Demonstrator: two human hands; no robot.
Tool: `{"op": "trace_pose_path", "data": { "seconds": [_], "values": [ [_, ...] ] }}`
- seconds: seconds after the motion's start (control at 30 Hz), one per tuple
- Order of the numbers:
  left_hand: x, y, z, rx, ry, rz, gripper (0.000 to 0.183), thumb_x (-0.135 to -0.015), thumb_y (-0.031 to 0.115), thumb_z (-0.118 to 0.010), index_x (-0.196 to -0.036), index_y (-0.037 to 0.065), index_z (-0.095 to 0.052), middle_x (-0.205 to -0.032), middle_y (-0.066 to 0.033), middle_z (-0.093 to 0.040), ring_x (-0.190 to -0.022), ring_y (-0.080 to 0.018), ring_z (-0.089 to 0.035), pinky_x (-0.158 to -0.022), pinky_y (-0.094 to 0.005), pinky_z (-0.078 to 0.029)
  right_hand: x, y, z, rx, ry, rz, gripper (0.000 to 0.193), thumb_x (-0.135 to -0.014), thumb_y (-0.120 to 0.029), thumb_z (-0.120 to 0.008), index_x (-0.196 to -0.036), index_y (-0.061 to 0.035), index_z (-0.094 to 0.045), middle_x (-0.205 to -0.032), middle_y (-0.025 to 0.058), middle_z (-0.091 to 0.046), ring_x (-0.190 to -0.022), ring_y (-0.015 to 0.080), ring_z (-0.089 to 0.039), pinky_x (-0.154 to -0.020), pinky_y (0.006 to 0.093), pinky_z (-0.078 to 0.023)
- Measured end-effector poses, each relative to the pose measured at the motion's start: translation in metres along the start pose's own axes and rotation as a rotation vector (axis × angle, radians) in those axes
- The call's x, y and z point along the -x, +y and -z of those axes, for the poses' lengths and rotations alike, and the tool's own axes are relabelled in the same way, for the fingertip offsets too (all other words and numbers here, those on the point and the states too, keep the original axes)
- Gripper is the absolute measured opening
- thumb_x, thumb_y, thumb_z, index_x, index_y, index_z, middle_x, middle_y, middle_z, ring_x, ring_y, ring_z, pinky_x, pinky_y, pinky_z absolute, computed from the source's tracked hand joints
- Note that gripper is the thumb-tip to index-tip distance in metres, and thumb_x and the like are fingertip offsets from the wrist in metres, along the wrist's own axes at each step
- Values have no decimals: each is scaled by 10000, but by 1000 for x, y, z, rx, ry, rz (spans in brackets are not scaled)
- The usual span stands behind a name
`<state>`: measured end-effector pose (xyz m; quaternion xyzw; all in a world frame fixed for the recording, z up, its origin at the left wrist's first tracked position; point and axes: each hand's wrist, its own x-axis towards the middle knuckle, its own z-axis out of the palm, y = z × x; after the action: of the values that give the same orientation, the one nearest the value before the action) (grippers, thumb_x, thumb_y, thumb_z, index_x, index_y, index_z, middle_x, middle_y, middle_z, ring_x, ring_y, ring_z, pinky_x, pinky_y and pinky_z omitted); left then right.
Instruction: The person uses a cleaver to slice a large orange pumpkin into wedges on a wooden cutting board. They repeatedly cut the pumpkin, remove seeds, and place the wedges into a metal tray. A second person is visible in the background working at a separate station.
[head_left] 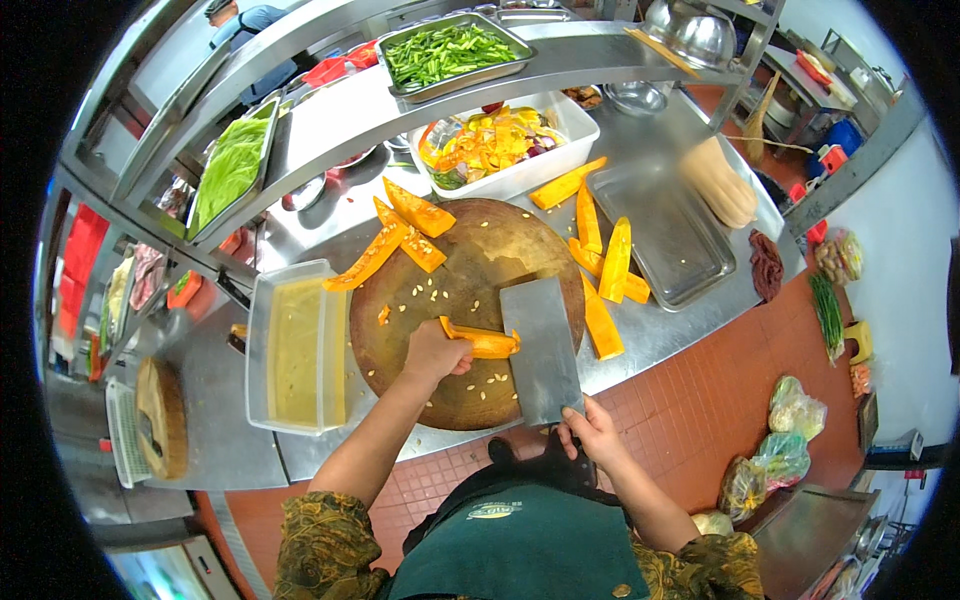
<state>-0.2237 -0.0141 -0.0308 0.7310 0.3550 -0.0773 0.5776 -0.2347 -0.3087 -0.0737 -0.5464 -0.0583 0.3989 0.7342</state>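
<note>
My left hand (436, 354) is closed around a wedge of orange pumpkin (490, 344) on the round wooden chopping block (480, 240). In my right hand (592, 434) is the handle of a broad cleaver (540, 350). Its flat grey blade lies over the block's right side, at the end of the held wedge. Pale seeds (428, 292) are scattered across the wood. Several seedy pumpkin wedges (372, 258) lie at the block's far left edge. Several cleaned pumpkin pieces (616, 258) rest to its right, some overlapping the block's rim.
Left of the block stands a clear plastic tub (258, 350) of yellowish liquid. A metal tray (690, 290) and a pale gourd (724, 190) lie on the right. Behind is a white bin (590, 132) of peelings; a shelf (590, 60) overhead carries a tray of green vegetables (450, 55).
</note>
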Motion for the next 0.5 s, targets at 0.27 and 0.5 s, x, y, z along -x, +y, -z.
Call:
{"op": "trace_pose_path", "data": {
  "seconds": [0.27, 0.5],
  "values": [
    [3, 4, 1, -13, -10, -9, 150, -736, 53, -661, -773, -93, -660, -651, -144, -660, -531, -182, -663, -483, -287, -573, -9, 0, -4, -53, -23, -29, 145, -988, -150, -484, -1058, -23, -493, -661, 62, -543, -438, 143, -491, -416, 263, -403],
    [2, 2, 1, 18, -31, -15, 156, -733, 55, -664, -770, -97, -658, -646, -143, -656, -532, -187, -661, -485, -291, -575, -14, -1, -10, -59, -24, -46, 135, -996, -150, -464, -1039, -24, -484, -643, 65, -533, -435, 149, -488, -419, 273, -413]
  ]
}}
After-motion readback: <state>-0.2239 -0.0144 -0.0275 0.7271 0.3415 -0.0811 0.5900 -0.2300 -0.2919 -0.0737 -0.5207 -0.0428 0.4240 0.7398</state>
